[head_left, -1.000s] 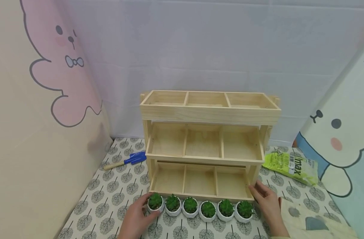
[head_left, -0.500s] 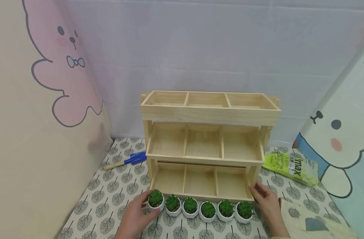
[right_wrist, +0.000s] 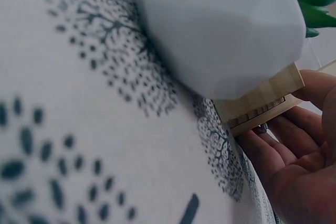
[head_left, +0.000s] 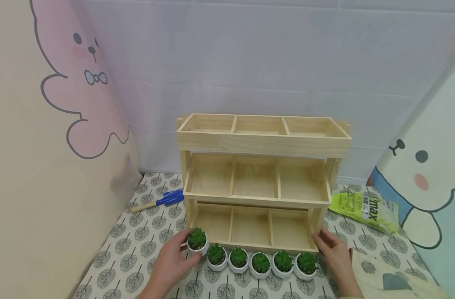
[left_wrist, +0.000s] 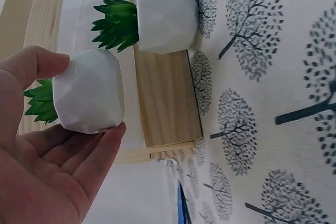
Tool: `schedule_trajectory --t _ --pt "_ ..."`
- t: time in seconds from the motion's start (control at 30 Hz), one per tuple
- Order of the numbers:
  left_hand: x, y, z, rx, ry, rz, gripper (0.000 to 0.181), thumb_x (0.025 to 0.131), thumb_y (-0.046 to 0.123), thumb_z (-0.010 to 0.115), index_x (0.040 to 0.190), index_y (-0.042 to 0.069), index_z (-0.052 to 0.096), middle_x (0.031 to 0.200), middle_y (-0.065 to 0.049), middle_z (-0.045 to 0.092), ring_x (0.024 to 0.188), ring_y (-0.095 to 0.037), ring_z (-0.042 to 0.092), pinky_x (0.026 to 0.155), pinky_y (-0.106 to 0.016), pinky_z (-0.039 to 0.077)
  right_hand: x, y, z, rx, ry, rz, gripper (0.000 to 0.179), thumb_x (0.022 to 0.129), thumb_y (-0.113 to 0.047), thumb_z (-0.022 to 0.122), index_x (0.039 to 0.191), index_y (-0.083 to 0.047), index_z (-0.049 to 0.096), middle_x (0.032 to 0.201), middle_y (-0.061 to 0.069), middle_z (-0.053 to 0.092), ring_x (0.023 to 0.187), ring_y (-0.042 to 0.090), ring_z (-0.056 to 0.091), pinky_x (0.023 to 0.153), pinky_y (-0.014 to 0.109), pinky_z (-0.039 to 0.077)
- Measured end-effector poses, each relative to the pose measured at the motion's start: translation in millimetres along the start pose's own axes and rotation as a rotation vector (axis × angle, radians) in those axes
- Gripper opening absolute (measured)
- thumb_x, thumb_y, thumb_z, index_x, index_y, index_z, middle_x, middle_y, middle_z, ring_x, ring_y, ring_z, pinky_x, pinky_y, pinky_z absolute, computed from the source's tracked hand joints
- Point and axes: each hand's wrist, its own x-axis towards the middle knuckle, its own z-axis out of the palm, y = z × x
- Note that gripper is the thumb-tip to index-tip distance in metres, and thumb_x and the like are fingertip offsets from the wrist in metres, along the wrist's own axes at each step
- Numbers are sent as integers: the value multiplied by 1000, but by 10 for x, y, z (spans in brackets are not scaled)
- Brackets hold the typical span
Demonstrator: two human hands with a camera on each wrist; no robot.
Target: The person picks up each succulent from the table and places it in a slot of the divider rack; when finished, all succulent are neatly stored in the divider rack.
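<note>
My left hand (head_left: 171,262) pinches a small potted succulent (head_left: 196,238) between thumb and fingers at the left end of a row. In the left wrist view its faceted white pot (left_wrist: 89,93) is off the tablecloth, close to the shelf's lower front board (left_wrist: 167,95). Beside it, several like potted succulents (head_left: 260,263) stand in a row before the three-tier wooden planter shelf (head_left: 265,144). My right hand (head_left: 336,259) grips the shelf's bottom right corner, thumb in front and fingers at the side. A white pot (right_wrist: 226,30) partly blocks that corner in the right wrist view.
A blue shovel (head_left: 170,198) with a wooden handle lies left of the shelf. On the right is a yellow-green bag (head_left: 363,211). Cream cloth (head_left: 395,276) lies by my right forearm. Fabric walls (head_left: 250,54) close off the back and sides.
My left hand has lifted the leftmost potted succulent off the cloth and moved it slightly up and right, toward the bottom tier. My right hand stays at the shelf corner.
</note>
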Motion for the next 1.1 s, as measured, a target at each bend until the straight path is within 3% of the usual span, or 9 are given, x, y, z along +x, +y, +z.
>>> schedule_trajectory --t 0.33,0.67,0.93,1.1 --pt "184 48 27 -51 10 41 63 79 8 89 136 6 64 125 -7 68 115 -27 67 93 -35 58 0 -7 3 23 -8 4 67 105 -27 66 159 1 38 155 29 43 139 45 47 101 43 50" --pt "375 -3 168 -46 -6 77 65 77 10 90 136 6 64 124 -9 68 112 -27 68 89 -31 59 1 -8 4 32 -6 5 67 105 -27 67 159 1 38 155 29 43 139 45 47 101 43 50" --pt "510 -54 286 9 -6 81 65 76 14 91 134 -1 63 123 -14 70 110 -31 67 96 -50 56 10 14 6 36 -5 1 67 105 -27 67 159 0 38 154 29 43 139 45 47 101 43 50" --pt "587 -91 362 23 -20 91 63 76 14 92 130 -1 64 118 -14 70 105 -29 68 93 -49 57 16 18 10 37 -4 -1 67 105 -27 67 159 0 38 154 29 44 139 45 48 101 43 50"
